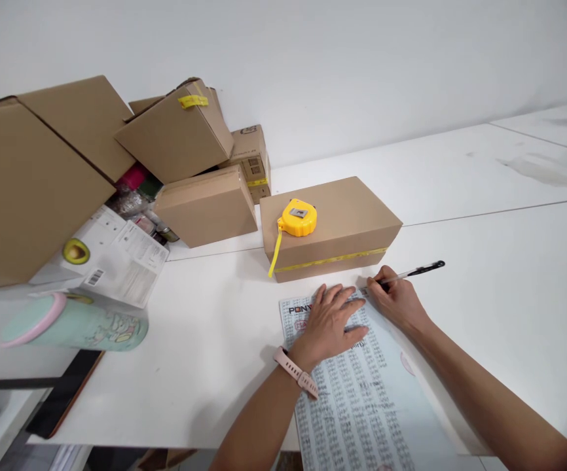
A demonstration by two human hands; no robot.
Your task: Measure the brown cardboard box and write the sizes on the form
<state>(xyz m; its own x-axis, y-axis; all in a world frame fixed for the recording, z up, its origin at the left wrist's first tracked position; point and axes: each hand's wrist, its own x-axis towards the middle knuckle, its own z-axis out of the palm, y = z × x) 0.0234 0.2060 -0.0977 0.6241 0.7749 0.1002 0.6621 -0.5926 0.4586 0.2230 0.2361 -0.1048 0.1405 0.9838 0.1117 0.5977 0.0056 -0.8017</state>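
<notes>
My left hand (331,324) lies flat with its fingers spread on a printed paper sheet (347,418) covered in columns of small handwritten marks. A pink watch band circles that wrist. In my right hand (399,301) is a black-capped pen (423,269), its writing end low over the sheet's upper right corner; fingers hide the tip, so contact with the paper cannot be made out. Just beyond both hands sits a closed cardboard box (342,222) with yellow tape around its side. On top of it rests a yellow tape measure (299,218) with a wrist strap hanging over the edge.
Several cardboard boxes (175,131) are piled at the back left against the wall. Closer in are a white carton with an avocado picture (116,255) and a mint-green tumbler (82,324). A dark flat object (67,392) lies at the table's front left edge.
</notes>
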